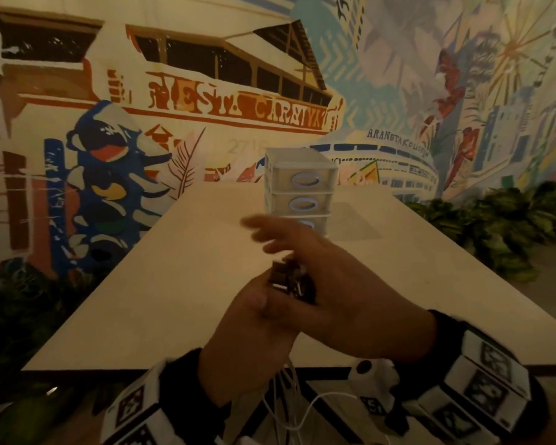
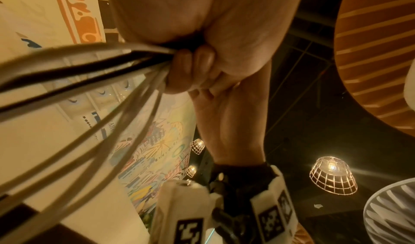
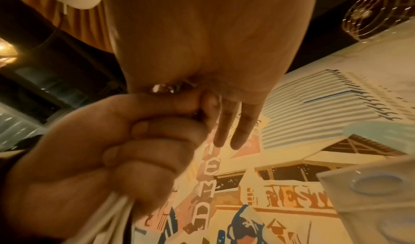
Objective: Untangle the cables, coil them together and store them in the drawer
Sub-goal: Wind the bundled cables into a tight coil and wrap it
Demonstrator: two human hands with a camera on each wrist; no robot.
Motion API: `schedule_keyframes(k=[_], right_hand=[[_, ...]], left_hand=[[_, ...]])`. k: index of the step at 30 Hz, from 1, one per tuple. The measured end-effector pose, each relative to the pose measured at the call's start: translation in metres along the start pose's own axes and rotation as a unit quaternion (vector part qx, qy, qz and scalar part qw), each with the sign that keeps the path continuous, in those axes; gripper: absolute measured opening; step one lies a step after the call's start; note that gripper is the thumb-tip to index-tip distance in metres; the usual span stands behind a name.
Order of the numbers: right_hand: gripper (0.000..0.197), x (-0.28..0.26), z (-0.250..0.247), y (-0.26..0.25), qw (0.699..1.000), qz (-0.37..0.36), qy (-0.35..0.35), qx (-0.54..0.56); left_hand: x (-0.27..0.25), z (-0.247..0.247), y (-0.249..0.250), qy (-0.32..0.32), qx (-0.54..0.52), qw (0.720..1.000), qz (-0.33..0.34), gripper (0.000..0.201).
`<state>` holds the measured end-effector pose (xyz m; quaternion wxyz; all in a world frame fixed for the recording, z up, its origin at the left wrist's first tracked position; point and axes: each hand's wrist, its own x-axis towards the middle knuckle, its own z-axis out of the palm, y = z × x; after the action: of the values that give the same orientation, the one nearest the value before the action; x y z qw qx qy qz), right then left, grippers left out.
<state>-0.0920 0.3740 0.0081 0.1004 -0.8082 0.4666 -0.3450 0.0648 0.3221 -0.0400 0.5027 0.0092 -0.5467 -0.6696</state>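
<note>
A bundle of white and black cables [image 2: 89,64] runs through my left hand [image 1: 247,332], whose fingers [image 2: 191,70] are curled tight round it. The dark plug ends [image 1: 286,281] stick out above that fist. White cable loops [image 1: 288,396] hang below the table's front edge. My right hand [image 1: 334,284] lies over the fist and seems to pinch the plug ends, its other fingers [image 3: 224,127] straight and blurred. The small translucent drawer unit [image 1: 299,175] stands at the far middle of the table with its three drawers closed.
The beige table [image 1: 174,300] stretches from the front edge to the drawer unit. Dark leafy plants [image 1: 495,226] line the right side, and more sit low at the left [image 1: 13,300]. A painted mural wall rises behind.
</note>
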Motion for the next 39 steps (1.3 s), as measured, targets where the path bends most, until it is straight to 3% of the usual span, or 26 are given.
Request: schedule_keyframes(k=[1,3,5,7,9,10,13,16,19,22,24,27,30,33,35,37,39], right_hand=[[0.076,-0.002,0.001,0.004,0.998,0.011,0.029,0.056],[0.088,-0.005,0.008,0.009,0.981,0.028,0.031,0.189],[0.079,-0.008,0.021,0.012,0.942,0.035,-0.036,0.331],[0.057,-0.009,0.027,0.012,0.903,0.079,-0.106,0.409],[0.03,-0.01,0.028,0.012,0.895,0.131,-0.139,0.402],[0.026,-0.01,0.029,0.013,0.891,0.159,-0.149,0.399],[0.048,-0.015,0.031,0.019,0.873,0.218,-0.175,0.4],[0.045,-0.022,0.027,0.024,0.851,0.251,-0.177,0.427],[0.045,-0.025,0.02,0.03,0.853,0.273,-0.195,0.399],[0.045,-0.026,0.018,0.037,0.88,0.273,-0.18,0.344],[0.042,-0.026,0.017,0.04,0.887,0.281,-0.173,0.323],[0.038,-0.027,0.013,0.044,0.882,0.291,-0.181,0.322],[0.036,-0.026,0.009,0.049,0.877,0.291,-0.189,0.333],[0.037,-0.023,0.009,0.057,0.855,0.31,-0.18,0.373],[0.036,-0.021,0.01,0.065,0.812,0.325,-0.184,0.448],[0.04,-0.019,0.011,0.074,0.773,0.326,-0.197,0.507],[0.047,-0.018,0.01,0.079,0.77,0.315,-0.223,0.508]], left_hand=[[0.005,0.005,-0.003,0.026,0.032,0.999,0.009,0.043],[0.011,0.012,-0.01,-0.008,0.016,0.998,-0.052,0.034],[0.017,0.015,-0.005,0.019,0.127,0.991,-0.019,0.009],[0.02,0.02,0.005,0.043,0.194,0.98,-0.021,0.014],[0.023,0.018,0.013,0.062,0.206,0.976,-0.033,0.023],[0.025,0.014,0.018,0.065,0.22,0.973,-0.033,0.032],[0.031,-0.001,0.031,0.07,0.172,0.982,-0.025,0.033],[0.033,-0.013,0.035,0.077,0.155,0.984,-0.035,0.025],[0.027,-0.015,0.026,0.065,0.245,0.967,-0.032,0.024],[0.023,-0.013,0.018,0.046,0.416,0.908,0.005,0.023],[0.02,-0.014,0.014,-0.001,0.456,0.89,0.013,0.004],[0.016,-0.016,0.015,-0.117,0.571,0.813,0.016,0.04],[0.021,-0.02,0.016,-0.243,0.587,0.768,0.083,0.035],[0.021,-0.027,0.003,-0.292,0.648,0.688,0.147,0.058],[0.023,-0.029,-0.006,-0.277,0.699,0.638,0.166,0.078],[0.024,-0.032,-0.006,-0.27,0.75,0.59,0.132,0.076],[0.023,-0.032,-0.003,-0.275,0.767,0.568,0.115,0.054]])
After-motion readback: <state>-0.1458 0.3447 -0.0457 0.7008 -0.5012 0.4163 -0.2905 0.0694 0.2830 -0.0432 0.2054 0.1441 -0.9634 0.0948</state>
